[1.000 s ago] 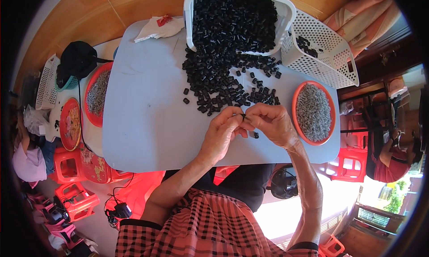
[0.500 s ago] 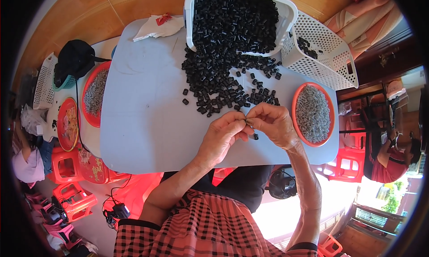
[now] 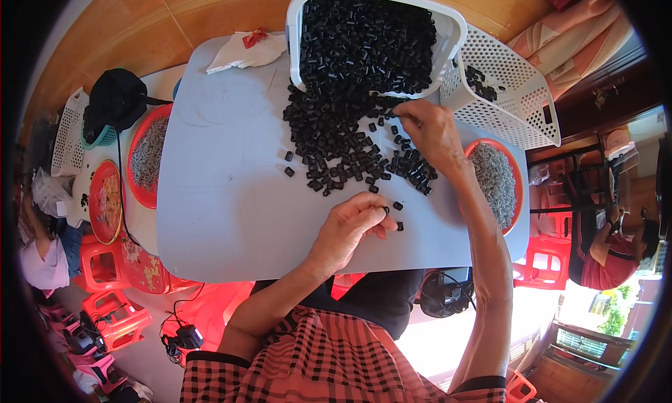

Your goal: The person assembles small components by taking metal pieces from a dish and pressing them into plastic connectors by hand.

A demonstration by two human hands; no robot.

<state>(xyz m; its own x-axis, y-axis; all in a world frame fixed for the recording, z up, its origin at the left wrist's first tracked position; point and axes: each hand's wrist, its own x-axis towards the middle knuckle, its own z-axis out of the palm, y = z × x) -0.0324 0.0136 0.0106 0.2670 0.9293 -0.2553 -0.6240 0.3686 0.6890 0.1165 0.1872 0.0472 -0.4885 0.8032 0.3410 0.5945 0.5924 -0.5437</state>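
Observation:
My left hand (image 3: 350,224) is closed near the front of the table, pinching a small black plastic piece (image 3: 386,210) between thumb and forefinger. Two more black pieces lie just right of its fingertips. My right hand (image 3: 435,138) reaches over the right side of the heap of small black plastic pieces (image 3: 329,133), thumb and fingers drawn together at the heap's edge. Whatever is between those fingertips is hidden. The heap spills out of a tipped white tub (image 3: 295,42). Beside my right forearm, partly covered, stands an orange-rimmed bowl of small silvery parts (image 3: 495,186).
A white perforated basket (image 3: 504,88) with some black pieces stands right of the tub. A crumpled white paper (image 3: 245,51) lies at the far left of the light blue table (image 3: 217,165). Another red bowl of silvery parts (image 3: 148,154) is at left. People sit at both sides.
My right hand has left my left hand and moved up and away to the heap. A second black piece now shows beside my left hand, which has dropped slightly nearer.

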